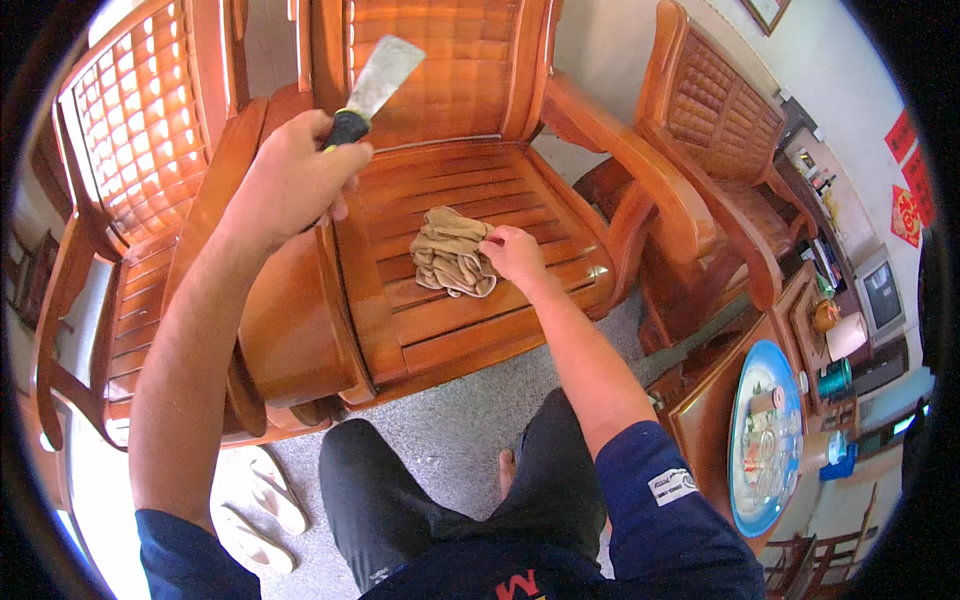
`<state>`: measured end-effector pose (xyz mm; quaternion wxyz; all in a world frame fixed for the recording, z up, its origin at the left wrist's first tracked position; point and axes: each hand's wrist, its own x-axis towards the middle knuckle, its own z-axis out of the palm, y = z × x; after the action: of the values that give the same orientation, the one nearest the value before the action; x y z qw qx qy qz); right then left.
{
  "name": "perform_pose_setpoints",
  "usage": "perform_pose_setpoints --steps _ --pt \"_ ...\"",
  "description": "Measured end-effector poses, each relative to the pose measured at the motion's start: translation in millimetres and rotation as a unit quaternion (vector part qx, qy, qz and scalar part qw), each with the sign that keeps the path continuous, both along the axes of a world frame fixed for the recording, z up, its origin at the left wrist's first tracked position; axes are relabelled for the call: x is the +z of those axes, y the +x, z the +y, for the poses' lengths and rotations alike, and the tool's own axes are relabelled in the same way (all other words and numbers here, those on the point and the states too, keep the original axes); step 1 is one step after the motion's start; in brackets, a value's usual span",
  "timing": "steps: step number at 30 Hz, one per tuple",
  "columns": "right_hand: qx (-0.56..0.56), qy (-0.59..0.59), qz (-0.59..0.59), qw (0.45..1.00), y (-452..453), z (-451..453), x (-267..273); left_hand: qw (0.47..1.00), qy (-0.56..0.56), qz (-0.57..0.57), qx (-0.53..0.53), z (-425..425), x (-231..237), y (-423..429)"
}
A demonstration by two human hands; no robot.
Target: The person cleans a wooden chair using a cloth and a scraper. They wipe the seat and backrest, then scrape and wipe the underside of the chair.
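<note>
My left hand (289, 176) is closed around the dark handle of a putty knife (384, 79). The broad metal blade points up and away from me, above the left side of a varnished wooden armchair (442, 331). A crumpled brown cloth (450, 255) with a pale hem lies bunched on the slatted seat. At its right edge, the fingertips of my right hand (516, 256) pinch the fabric. Part of the knife's handle is hidden by my left hand.
More wooden seats stand at left (139, 135) and right (724, 112). A round blue-rimmed tray (789, 367) with glasses rests on a wooden table (690, 409) to my right. Pale slippers (274, 487) lie on the floor at lower left.
</note>
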<state>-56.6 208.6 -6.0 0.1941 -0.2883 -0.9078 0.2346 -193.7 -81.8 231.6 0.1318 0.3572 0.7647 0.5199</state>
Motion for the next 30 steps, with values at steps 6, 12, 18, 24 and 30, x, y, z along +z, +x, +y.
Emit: perform_pose_setpoints --steps 6,12,18,24,30 --pt "0.028 0.014 0.125 0.992 -35 7 -14 0.989 -0.134 0.065 -0.021 97 0 -12" --pt "0.108 -0.334 0.215 0.912 -64 45 45 0.951 -0.256 0.161 0.068 124 -57 -38" --pt "0.192 -0.460 0.210 0.841 -93 -33 96 0.982 -0.187 -0.022 0.025 99 -59 -60" --pt "0.195 -0.619 0.319 0.690 -94 -59 73 0.973 -0.226 -0.046 0.001 105 -46 -34" --pt "0.129 -0.083 0.460 0.875 -99 -41 72 0.987 -0.149 0.020 0.064 101 -52 -39"
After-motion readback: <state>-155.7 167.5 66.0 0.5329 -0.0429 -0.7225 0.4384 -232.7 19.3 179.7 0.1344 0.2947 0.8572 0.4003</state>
